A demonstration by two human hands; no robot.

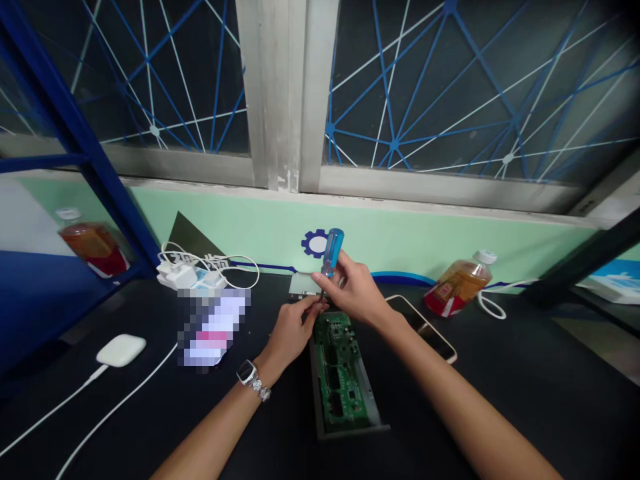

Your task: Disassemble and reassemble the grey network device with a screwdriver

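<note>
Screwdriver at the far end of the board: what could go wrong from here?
The screwdriver shaft runs down to the left hand's fingertips, so a slip could jab them.
A skid toward the circuit board might damage its exposed components.
The phone lies close beside the right forearm, which could nudge it.

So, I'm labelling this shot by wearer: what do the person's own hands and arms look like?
The left hand is ungloved, with a silvery, square-faced watch on a shiny metal band at its wrist. The right hand and wrist are bare. No sleeves show.
</note>
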